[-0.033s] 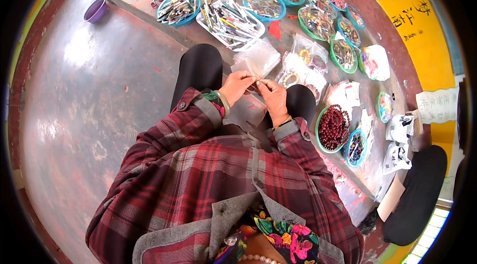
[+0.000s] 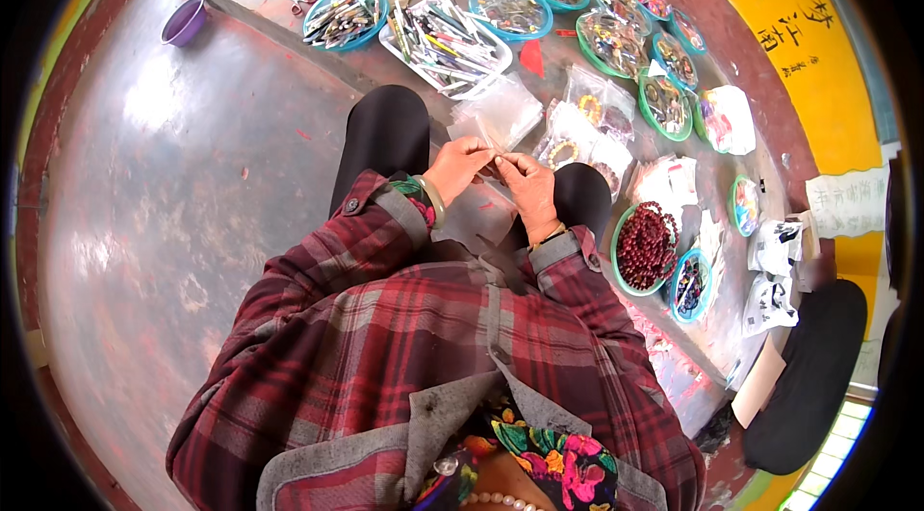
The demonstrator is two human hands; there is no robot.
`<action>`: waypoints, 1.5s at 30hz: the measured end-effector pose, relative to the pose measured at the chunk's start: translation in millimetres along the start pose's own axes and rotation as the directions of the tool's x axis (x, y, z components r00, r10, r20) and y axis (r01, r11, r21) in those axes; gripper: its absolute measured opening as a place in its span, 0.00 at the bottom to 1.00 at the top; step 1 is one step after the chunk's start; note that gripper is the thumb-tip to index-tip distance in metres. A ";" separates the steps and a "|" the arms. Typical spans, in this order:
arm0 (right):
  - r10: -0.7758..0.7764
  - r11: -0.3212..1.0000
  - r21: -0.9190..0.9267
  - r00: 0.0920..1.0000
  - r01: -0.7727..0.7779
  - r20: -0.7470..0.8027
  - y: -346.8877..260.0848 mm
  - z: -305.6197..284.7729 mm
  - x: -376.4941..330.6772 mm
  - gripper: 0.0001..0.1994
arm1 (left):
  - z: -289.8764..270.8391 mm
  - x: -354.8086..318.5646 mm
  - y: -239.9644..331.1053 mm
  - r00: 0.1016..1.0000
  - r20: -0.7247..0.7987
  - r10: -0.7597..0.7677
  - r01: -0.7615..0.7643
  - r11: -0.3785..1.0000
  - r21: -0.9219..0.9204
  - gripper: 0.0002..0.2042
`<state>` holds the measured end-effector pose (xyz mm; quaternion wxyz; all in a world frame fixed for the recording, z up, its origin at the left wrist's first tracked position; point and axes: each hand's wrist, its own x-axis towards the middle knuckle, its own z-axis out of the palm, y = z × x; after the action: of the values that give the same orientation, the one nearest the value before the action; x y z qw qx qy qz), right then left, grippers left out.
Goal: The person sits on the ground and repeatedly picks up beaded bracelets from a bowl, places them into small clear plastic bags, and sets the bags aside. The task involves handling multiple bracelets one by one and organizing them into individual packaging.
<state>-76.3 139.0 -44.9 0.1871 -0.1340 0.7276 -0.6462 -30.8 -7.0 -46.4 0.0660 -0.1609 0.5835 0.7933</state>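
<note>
Left hand [image 2: 460, 167] and right hand [image 2: 528, 186] meeting above knees, fingertips touching. Plastic bags [image 2: 500, 112] just ahead. Tray of pens [image 2: 446, 41] farther ahead; bowl of beads [image 2: 645, 247] to right; small bowl [image 2: 184, 21] far left.

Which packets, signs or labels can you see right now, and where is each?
Clear bags: flat plastic packets beyond the knees.
Bracelet bags: clear packets right of those.
Yellow sign: painted band with dark characters, upper right.
Paper note: white sheet with writing, far right.
</note>
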 end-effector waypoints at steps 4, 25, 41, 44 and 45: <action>0.065 0.988 0.135 0.997 -0.071 0.045 -9.0 1.8 0.0 0.09 | -1.4 0.1 -2.4 0.999 0.013 0.034 -0.034 0.999 0.012 0.06; -0.362 0.681 -0.679 0.932 0.272 0.010 15.6 -5.5 10.5 0.07 | -6.0 3.8 -7.8 0.974 -0.226 -0.037 0.070 0.987 0.142 0.11; -0.425 0.576 -0.748 0.903 0.330 0.072 15.0 -13.2 10.1 0.06 | -14.6 12.0 -35.6 0.792 0.039 0.610 -0.328 0.370 0.869 0.09; -0.360 0.597 -0.765 0.933 0.243 0.016 10.1 -17.0 9.2 0.08 | -12.2 6.3 -30.2 0.805 0.039 0.592 -0.271 0.309 0.911 0.11; -0.347 0.588 -0.776 0.938 0.228 0.013 11.9 -17.3 9.5 0.08 | -11.4 4.6 -28.5 0.811 0.039 0.584 -0.253 0.289 0.923 0.12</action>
<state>-91.9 151.8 -56.0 -0.0461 -0.2710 0.9118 -0.3051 -24.7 -9.3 -76.7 -0.1633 -0.0596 0.9361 0.3058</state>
